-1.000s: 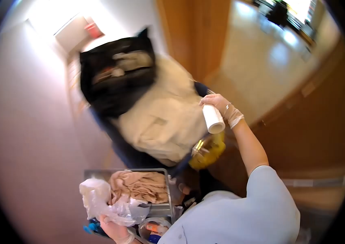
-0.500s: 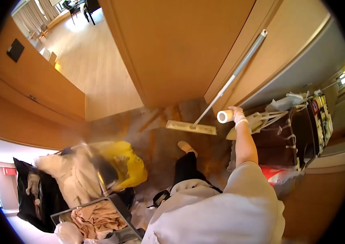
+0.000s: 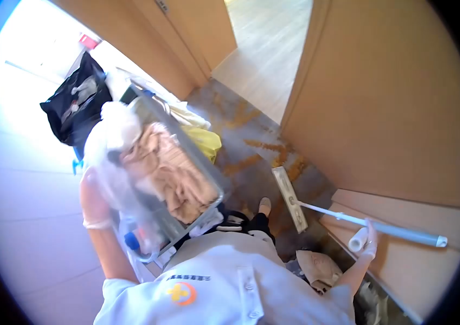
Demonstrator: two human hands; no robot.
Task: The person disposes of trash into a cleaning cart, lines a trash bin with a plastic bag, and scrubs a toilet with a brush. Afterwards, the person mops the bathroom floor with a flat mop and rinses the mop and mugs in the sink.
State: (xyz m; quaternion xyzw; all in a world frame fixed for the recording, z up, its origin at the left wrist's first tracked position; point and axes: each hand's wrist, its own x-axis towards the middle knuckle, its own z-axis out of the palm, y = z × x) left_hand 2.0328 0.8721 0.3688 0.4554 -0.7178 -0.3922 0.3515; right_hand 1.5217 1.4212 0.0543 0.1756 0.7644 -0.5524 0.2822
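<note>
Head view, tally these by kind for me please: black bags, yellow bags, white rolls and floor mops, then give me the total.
Black bag: 1
Yellow bag: 1
White roll: 1
Floor mop: 1
Total: 4

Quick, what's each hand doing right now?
Left hand: at the clear plastic bag; too blurred to tell if it's gripping.
Right hand: closed, holding the white roll.
</note>
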